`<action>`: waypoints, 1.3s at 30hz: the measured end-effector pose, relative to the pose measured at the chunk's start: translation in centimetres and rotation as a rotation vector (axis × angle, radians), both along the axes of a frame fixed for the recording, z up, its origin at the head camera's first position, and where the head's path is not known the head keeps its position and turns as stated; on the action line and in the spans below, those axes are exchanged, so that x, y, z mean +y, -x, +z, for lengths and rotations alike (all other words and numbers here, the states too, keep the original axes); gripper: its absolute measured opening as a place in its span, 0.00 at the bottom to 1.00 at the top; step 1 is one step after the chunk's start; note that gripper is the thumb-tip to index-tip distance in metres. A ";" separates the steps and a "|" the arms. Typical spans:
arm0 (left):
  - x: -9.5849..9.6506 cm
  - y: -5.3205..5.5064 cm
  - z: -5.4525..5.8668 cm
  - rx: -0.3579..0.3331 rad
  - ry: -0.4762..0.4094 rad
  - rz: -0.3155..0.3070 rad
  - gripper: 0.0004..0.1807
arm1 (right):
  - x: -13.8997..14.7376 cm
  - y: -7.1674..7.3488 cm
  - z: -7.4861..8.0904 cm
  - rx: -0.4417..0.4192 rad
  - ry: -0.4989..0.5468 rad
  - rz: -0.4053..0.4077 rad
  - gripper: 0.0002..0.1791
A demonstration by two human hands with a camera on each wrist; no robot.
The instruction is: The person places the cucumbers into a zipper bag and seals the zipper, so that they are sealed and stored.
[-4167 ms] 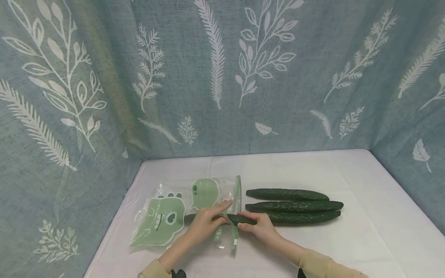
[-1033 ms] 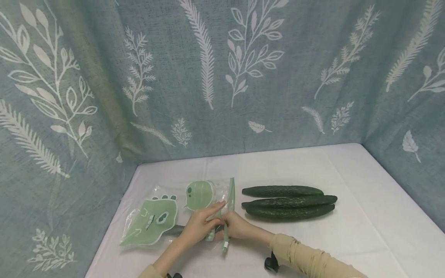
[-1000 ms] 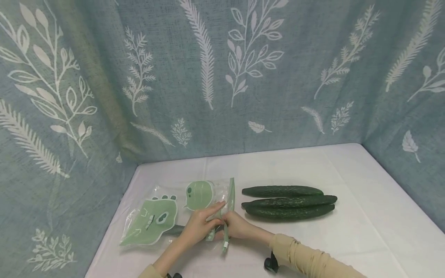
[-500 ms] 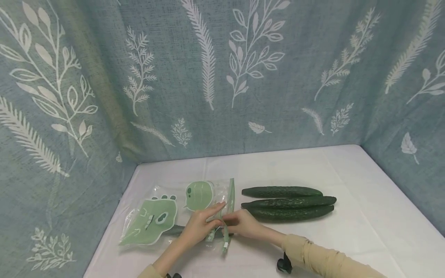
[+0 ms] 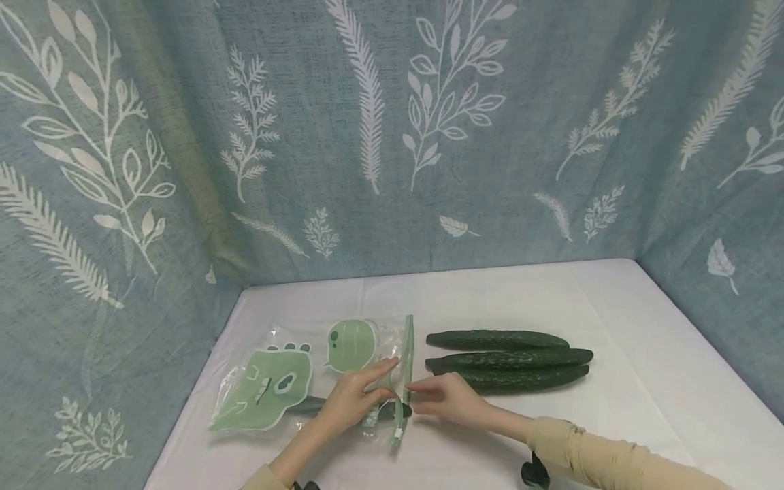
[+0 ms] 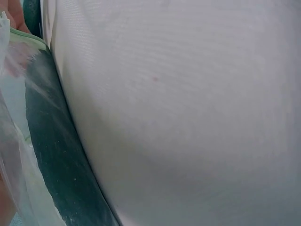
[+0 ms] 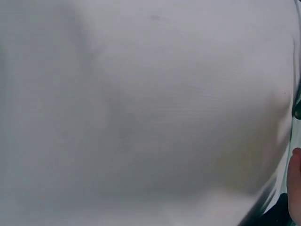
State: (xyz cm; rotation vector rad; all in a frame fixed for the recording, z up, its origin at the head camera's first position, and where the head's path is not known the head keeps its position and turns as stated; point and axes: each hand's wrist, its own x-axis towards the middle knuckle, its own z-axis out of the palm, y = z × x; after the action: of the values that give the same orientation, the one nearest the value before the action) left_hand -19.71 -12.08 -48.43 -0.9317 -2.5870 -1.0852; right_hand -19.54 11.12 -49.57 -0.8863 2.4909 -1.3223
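Note:
A clear zip bag point(image 5: 361, 344) with green cartoon prints lies flat, its green-edged mouth facing right. Inside it is a cucumber point(image 5: 306, 406), also seen through the film as a long cucumber point(image 6: 59, 146) in the left wrist view. Its dark end point(image 5: 407, 410) pokes out at the mouth. My left hand point(image 5: 358, 395) lies over the bag and holds up the mouth's upper film between thumb and fingers; the exact grip is partly hidden. By the mouth, my right hand point(image 5: 450, 398) has its fingers extended around the cucumber's end without gripping it.
Three loose cucumbers lie together right of the bag: an upper one point(image 5: 496, 339), a middle one point(image 5: 511, 358) and a lower one point(image 5: 520, 378). A white cloth point(image 5: 612, 435) covers the table. A patterned curtain point(image 5: 343, 224) encloses its back and sides.
Earlier, my right hand gripped the cucumber and pushed it leftward into the bag. Now it has loosened and drawn back right, exposing the end. My left hand stays at the mouth.

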 end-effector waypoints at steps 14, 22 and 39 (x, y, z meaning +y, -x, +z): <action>0.1 -0.1 0.0 -0.034 -0.011 0.003 0.31 | 4.8 -1.3 1.4 0.018 0.030 -0.016 0.21; 0.0 -0.2 -0.1 -0.049 -0.017 0.004 0.31 | 8.7 -0.7 2.2 0.158 -0.020 -0.088 0.21; 0.1 -0.2 0.1 -0.049 -0.002 0.015 0.31 | 17.2 0.9 2.6 0.195 -0.215 -0.173 0.20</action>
State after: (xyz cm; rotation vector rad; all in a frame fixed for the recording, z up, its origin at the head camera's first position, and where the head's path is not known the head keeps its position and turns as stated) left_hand -19.56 -12.03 -48.30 -0.8947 -2.6271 -1.1210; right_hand -20.39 28.37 -46.95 -0.8002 2.8512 -1.0284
